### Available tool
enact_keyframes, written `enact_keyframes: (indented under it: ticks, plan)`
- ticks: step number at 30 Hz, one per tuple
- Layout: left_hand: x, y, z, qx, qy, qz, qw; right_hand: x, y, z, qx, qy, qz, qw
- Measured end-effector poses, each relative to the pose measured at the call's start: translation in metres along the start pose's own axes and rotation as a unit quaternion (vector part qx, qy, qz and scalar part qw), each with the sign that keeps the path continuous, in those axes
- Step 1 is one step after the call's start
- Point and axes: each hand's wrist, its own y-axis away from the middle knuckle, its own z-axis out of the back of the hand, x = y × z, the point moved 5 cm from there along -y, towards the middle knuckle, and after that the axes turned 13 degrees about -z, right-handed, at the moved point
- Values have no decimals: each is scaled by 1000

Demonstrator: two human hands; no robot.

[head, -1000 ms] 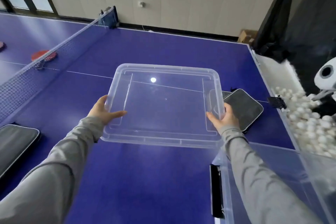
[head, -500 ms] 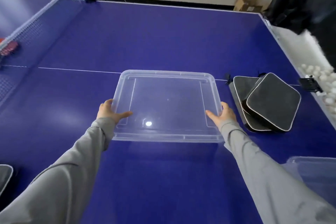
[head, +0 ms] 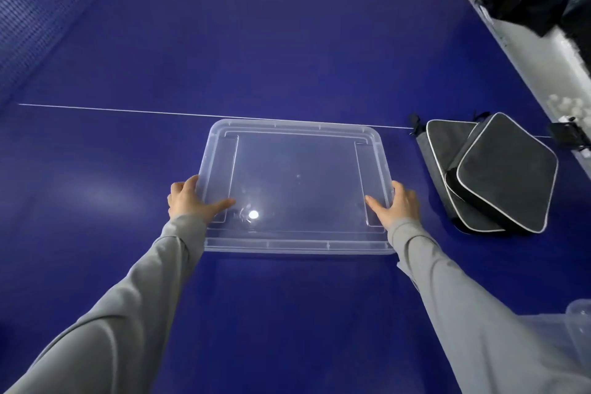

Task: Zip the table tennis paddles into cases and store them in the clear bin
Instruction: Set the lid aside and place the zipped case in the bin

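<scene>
Squarely in the middle of the blue table tennis table (head: 287,41) lies a clear plastic lid (head: 295,185), flat or nearly flat on the surface, its far edge just short of the white centre line (head: 112,110). Both hands hold that lid by its short sides: the left hand (head: 188,201) has its thumb laid on top and its fingers curled round the left rim, and the right hand (head: 398,206) mirrors it on the right rim, thumb pointing inward across the plastic. Grey sleeves (head: 134,307) run back from both wrists toward the camera. To the right of the lid, apart from it, two dark paddle cases (head: 499,173) with white piping lie stacked, the upper one turned at an angle across the lower. Nearer than the lid, at the bottom right corner, a bit of the clear bin (head: 579,320) shows. Left of the lid, well apart, the net (head: 28,16) crosses the table.
</scene>
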Motion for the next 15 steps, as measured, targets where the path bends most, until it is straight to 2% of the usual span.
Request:
enact_keyframes:
  ticks: [6,15]
  plan:
    - [2,4,-6,-6,-26,-7,1000,-1,4,2,-12,37,6,999]
    - [9,18,9,43,-43,-21,998,-10,38,22,11,56,58,997]
